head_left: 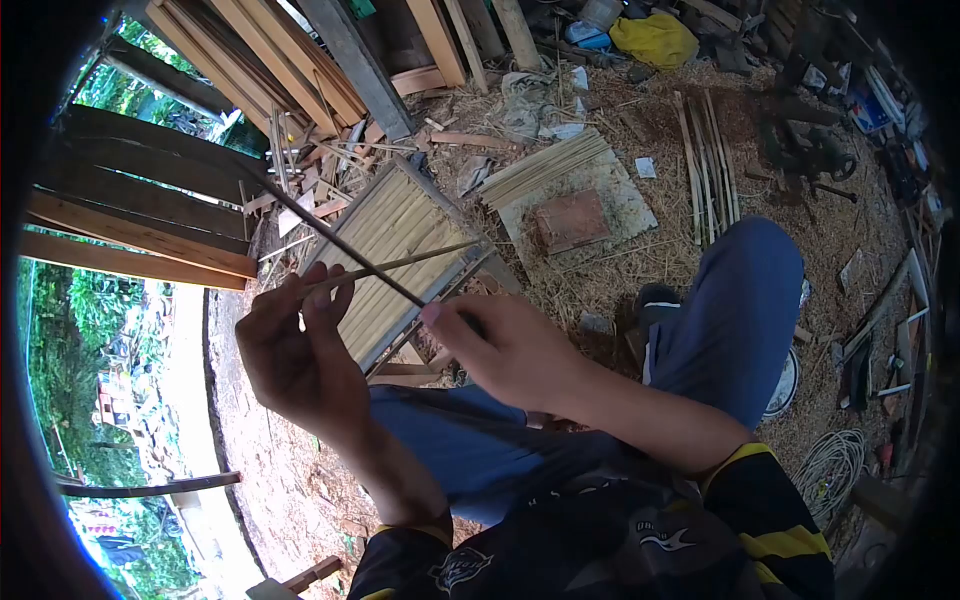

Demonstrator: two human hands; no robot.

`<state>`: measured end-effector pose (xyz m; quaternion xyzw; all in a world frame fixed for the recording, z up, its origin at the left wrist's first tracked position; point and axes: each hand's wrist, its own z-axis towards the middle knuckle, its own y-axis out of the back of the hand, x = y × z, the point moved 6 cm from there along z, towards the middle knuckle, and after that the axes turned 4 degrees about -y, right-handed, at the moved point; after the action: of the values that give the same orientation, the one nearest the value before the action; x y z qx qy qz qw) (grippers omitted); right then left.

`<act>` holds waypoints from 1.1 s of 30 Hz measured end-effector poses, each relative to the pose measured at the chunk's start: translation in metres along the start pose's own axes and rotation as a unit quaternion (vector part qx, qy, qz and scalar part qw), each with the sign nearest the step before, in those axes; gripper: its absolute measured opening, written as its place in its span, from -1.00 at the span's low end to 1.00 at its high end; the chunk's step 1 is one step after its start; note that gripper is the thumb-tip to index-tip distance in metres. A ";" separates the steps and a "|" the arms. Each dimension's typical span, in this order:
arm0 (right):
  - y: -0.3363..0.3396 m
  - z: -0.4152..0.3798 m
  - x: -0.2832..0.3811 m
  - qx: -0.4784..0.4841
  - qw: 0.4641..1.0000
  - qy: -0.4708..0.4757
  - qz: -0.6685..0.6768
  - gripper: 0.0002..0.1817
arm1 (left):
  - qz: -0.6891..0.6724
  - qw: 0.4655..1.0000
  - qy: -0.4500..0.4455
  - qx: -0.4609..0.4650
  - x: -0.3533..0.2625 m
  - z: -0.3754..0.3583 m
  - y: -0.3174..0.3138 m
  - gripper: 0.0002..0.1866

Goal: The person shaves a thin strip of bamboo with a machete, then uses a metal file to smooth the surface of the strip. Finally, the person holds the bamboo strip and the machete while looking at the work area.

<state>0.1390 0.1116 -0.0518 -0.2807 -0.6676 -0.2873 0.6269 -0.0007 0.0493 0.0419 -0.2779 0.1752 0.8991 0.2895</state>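
Observation:
My left hand [305,350] pinches a thin light wooden strip [425,256] between thumb and fingers. The strip points right, over a framed panel of bamboo slats [390,225]. Closed round the near end of a long, thin dark rod [335,240] is my right hand [515,350], its thumb lying along the end. From there the rod runs up and left, crossing the light strip just beyond my left fingertips. Both hands are raised above my lap, and the slatted panel lies below and beyond them.
Past the panel, a pale board [630,205] carries a bundle of thin strips [550,168] and a reddish block [572,220]. More long strips [708,165] lie on the shaving-covered floor. Planks [270,60] lean at upper left; coiled cord [832,470] lies lower right.

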 end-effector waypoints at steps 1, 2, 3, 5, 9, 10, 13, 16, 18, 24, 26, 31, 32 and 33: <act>0.000 0.003 -0.007 -0.005 1.000 0.009 -0.011 -0.40 | -0.005 1.000 0.000 0.000 0.001 -0.002 0.002 -0.82; 0.000 0.005 -0.011 -0.011 1.000 0.019 -0.021 -0.44 | -0.011 1.000 -0.001 0.000 0.003 -0.004 0.004 -0.81; -0.001 0.003 -0.009 0.002 1.000 0.016 -0.017 -0.44 | -0.017 1.000 -0.001 0.001 0.006 -0.005 0.007 -0.81; -0.004 -0.004 -0.002 0.031 0.999 0.008 -0.010 -0.44 | -0.018 0.999 -0.030 0.014 0.008 -0.009 0.009 -0.78; -0.006 0.006 -0.020 0.003 1.000 -0.003 -0.009 -0.45 | -0.025 0.999 -0.035 0.006 0.007 -0.015 0.010 -0.77; -0.005 0.005 -0.016 0.009 1.000 -0.010 -0.010 -0.45 | -0.029 0.999 -0.036 0.006 0.008 -0.014 0.010 -0.77; -0.006 0.002 -0.009 0.005 1.000 0.029 -0.007 -0.46 | -0.030 0.998 -0.061 0.018 0.008 -0.016 0.010 -0.77; 0.000 0.007 -0.012 0.016 0.999 -0.045 0.003 -0.46 | -0.017 0.999 -0.040 0.000 0.012 -0.014 0.013 -0.76; 0.001 0.010 -0.013 0.028 0.997 -0.067 -0.008 -0.43 | -0.026 0.998 -0.054 0.001 0.014 -0.014 0.017 -0.76; -0.004 0.010 -0.022 0.016 0.998 -0.033 -0.046 -0.46 | -0.005 0.998 -0.055 0.006 0.019 -0.012 0.020 -0.76; 0.000 0.021 -0.039 0.022 0.994 -0.073 -0.082 -0.47 | -0.004 0.998 -0.056 0.004 0.019 -0.010 0.022 -0.76; 0.000 0.007 -0.009 0.043 0.997 -0.010 -0.064 -0.41 | -0.029 0.996 -0.075 0.036 0.018 -0.013 0.020 -0.75; 0.003 0.017 -0.023 0.042 0.995 -0.045 -0.077 -0.41 | -0.023 0.997 -0.072 0.033 0.018 -0.012 0.020 -0.76; 0.004 0.021 -0.031 0.040 0.992 -0.079 -0.091 -0.40 | -0.017 0.997 -0.069 0.030 0.018 -0.012 0.021 -0.76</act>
<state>0.1301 0.1293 -0.0837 -0.2156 -0.7488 -0.2927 0.5542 -0.0211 0.0351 0.0246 -0.2094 0.1770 0.9053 0.3243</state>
